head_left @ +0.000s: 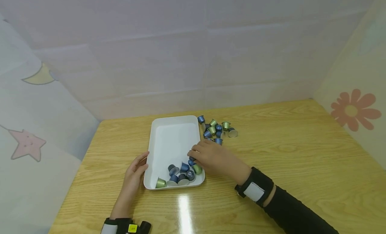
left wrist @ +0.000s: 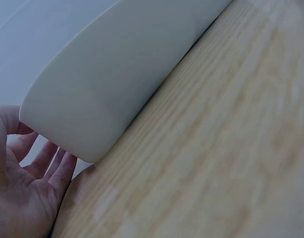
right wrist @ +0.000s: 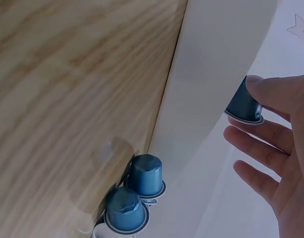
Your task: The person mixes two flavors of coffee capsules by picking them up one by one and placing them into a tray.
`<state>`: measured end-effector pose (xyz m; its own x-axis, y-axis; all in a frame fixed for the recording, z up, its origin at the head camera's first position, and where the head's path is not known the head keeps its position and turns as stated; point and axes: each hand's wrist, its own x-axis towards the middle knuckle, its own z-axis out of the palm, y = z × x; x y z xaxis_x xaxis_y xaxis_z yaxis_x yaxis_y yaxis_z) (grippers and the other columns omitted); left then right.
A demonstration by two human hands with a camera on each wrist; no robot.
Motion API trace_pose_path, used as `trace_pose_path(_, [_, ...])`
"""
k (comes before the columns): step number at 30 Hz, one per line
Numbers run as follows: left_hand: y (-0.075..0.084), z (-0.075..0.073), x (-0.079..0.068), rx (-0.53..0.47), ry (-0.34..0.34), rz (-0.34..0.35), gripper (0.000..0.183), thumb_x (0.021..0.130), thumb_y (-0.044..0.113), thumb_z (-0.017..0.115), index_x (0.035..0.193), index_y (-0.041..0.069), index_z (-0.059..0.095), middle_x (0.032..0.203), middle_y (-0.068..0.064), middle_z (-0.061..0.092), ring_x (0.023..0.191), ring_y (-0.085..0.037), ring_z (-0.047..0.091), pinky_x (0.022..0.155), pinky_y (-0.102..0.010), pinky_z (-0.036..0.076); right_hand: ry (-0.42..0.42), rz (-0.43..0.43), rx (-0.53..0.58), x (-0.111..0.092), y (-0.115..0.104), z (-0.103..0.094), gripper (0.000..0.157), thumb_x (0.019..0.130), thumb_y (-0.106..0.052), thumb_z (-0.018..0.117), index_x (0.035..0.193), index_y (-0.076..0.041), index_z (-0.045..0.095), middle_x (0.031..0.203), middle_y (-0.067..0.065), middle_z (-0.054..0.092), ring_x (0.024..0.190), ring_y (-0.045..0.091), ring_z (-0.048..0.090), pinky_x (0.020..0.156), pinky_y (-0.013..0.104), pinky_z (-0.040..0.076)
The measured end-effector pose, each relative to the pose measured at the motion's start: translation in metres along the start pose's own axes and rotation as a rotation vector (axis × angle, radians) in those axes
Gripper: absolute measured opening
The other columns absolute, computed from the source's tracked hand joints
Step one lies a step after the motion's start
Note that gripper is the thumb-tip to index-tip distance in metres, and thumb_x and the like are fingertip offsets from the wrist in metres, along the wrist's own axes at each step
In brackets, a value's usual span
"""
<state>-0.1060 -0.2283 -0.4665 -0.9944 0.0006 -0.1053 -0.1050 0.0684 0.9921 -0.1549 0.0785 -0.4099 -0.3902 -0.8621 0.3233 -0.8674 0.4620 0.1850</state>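
A white tray (head_left: pixel 172 136) holds several coffee capsules in blue, dark and green, gathered at its near end. My left hand (head_left: pixel 136 170) touches the tray's left side, its fingertips at the wall; the left wrist view shows the fingers (left wrist: pixel 45 161) along the tray's outer edge. Over the tray's right rim, my right hand (head_left: pixel 215 157) pinches a dark blue coffee capsule (right wrist: pixel 245 104) between thumb and fingers. In the head view the hand partly hides that capsule. A green capsule (head_left: pixel 197 169) lies in the tray just below the right hand.
A loose pile of blue, green and dark capsules (head_left: pixel 212 130) lies on the wooden table (head_left: pixel 286 143) beside the tray's far right side. Two blue capsules (right wrist: pixel 146 174) show near the tray wall. A pale wall (head_left: pixel 181 59) stands behind the table.
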Motion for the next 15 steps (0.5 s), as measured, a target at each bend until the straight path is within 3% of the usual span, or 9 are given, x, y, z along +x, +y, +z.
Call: trace_pose_path(15, [0.001, 0.002, 0.001, -0.007, 0.014, -0.008, 0.044, 0.104, 0.004, 0.042, 0.148, 0.003, 0.040, 0.151, -0.015, 0.038, 0.136, -0.023, 0.036, 0.094, -0.010, 0.039, 0.038, -0.001, 0.023, 0.000, -0.020, 0.000, 0.032, 0.083, -0.002, 0.078, 0.111, -0.014, 0.071, 0.102, -0.002, 0.069, 0.094, 0.014, 0.064, 0.089, 0.029, 0.050])
